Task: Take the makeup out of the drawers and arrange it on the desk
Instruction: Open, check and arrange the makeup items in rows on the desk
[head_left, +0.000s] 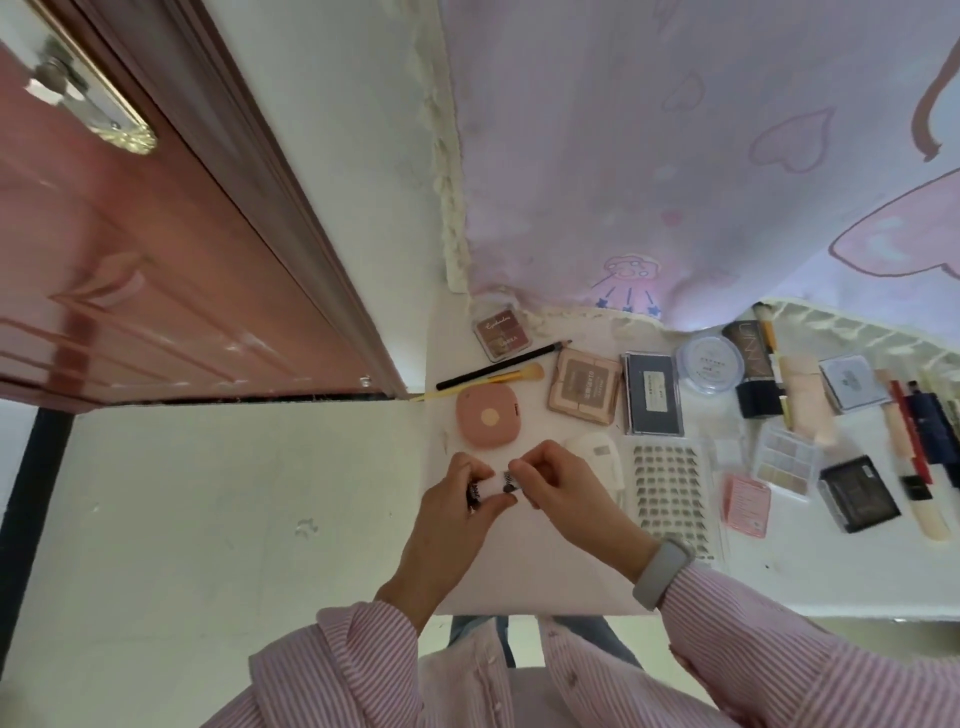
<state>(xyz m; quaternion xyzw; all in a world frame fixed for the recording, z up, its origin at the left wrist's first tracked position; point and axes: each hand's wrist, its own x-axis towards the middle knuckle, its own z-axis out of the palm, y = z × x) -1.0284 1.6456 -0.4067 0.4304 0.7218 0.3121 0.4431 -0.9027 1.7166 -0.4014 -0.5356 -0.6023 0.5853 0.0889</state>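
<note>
1. Both hands meet low over the white desk (519, 571), near its left edge. Between them is a small white case (493, 486) with dark markings at each end, possibly a false-lash box; label too blurred to read.
2. Left hand (447, 499): fingers curled around the case's left end, thumb on top. Gripping.
3. Right hand (550, 483): fingertips and thumb pinch the case's right end. A grey wristband (662, 574) sits at the cuff of a pink striped sleeve (779, 639).
4. At 12 o'clock from the hands, close by: a pink rounded compact (488, 415) with a pale dot at centre.
5. Further toward 12: a yellow-handled brush (488, 382) and a black pencil (504, 364), lying side by side on a slant. Beyond them a small eyeshadow palette (503, 331) at the desk's far edge.
6. At 1 o'clock: a square beige palette (585, 393), then a dark rectangular case (653, 393) just beside it.
7. At 3 o'clock: a white object (597, 452) partly behind the right hand, then a clear tray of lash clusters (670, 493), then a small pink box (745, 504).
8. Toward 2 o'clock, well apart: a round clear jar (709, 361), a dark tube (753, 374), more palettes and sticks, blurred.
9. A pink curtain (675, 156) hangs behind the desk; a reddish door (130, 260) stands at 10 o'clock.
</note>
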